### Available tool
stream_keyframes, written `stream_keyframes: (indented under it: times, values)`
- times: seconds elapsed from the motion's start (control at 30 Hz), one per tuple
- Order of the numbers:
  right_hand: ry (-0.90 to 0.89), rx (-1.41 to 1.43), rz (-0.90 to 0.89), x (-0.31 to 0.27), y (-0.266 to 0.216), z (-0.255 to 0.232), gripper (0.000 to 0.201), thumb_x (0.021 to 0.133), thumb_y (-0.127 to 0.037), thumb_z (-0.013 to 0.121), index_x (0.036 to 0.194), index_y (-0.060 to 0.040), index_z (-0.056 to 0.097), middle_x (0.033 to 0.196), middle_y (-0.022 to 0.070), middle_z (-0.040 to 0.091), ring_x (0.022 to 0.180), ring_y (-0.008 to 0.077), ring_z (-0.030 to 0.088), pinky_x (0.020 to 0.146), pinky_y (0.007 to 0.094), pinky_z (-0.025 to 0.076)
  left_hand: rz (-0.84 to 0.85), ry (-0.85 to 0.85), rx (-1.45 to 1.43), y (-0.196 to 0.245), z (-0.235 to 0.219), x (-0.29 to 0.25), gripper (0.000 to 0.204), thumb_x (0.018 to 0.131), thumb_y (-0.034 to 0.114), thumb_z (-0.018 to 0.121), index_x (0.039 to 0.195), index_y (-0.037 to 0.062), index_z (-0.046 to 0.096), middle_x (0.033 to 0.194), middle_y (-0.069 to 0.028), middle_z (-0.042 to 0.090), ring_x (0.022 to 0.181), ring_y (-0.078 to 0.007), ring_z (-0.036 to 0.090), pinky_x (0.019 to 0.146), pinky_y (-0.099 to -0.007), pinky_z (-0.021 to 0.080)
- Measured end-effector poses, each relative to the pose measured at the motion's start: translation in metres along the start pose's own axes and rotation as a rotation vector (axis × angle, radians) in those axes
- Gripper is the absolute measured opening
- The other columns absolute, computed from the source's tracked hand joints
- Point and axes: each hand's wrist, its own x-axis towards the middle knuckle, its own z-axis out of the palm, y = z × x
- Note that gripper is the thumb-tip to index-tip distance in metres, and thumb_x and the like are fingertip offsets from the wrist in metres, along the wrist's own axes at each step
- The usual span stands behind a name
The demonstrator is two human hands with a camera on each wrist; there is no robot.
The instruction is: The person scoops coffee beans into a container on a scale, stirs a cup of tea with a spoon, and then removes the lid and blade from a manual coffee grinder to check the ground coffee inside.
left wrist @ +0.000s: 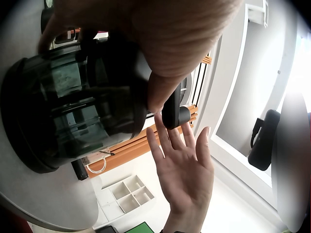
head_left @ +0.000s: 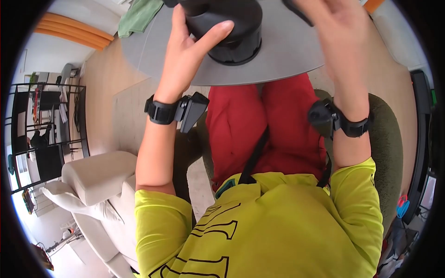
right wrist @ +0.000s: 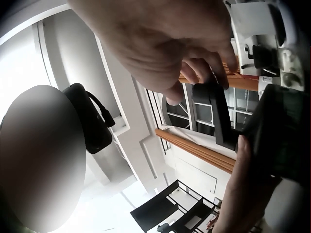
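Note:
A black canister with a dark see-through wall (left wrist: 109,109) stands on the grey round table (head_left: 287,55). A bent black crank arm with a knob (right wrist: 221,114) juts from its top. My left hand (head_left: 187,51) grips the canister's upper part, thumb across the near side and fingers round the far side. My right hand (head_left: 345,41), blurred in the head view, is raised at the canister's right. In the left wrist view that right hand (left wrist: 182,170) shows its palm with fingers spread, fingertips right by the crank's knob. The canister's inside is too dark to make out.
A green cloth (head_left: 139,18) lies at the table's far left edge. A dark elongated object (head_left: 297,11) rests on the table beyond the canister's right. A cream sofa (head_left: 99,178) and a black shelf rack (head_left: 48,134) stand to the left.

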Motion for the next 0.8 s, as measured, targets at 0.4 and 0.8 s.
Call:
stream_keyframes:
  times: [0.4, 0.8]
  values:
    - [-0.186, -0.4, -0.332, 0.0, 0.003, -0.017, 0.033, 0.095, -0.015, 0.057, 0.122, 0.0015, 0.052, 0.106, 0.0103, 0.064, 0.1, 0.0133, 0.059, 0.084, 0.0232, 0.045, 0.018, -0.009, -0.078, 0.002, -0.001, 0.001, 0.071, 0.086, 0.009, 0.068, 0.143, 0.0045, 0.026, 0.135, -0.0099, 0.042, 0.123, -0.0189, 0.043, 0.101, -0.0313, 0.039]
    - [-0.153, -0.27, -0.389, 0.005, 0.012, -0.023, 0.024, 0.093, -0.007, 0.056, 0.115, 0.0025, 0.058, 0.093, 0.0091, 0.067, 0.09, 0.0119, 0.062, 0.082, 0.0234, 0.047, 0.014, -0.016, -0.121, 0.0, -0.001, 0.002, 0.072, 0.085, 0.008, 0.068, 0.143, 0.0037, 0.025, 0.136, -0.0105, 0.041, 0.123, -0.0191, 0.043, 0.102, -0.031, 0.038]
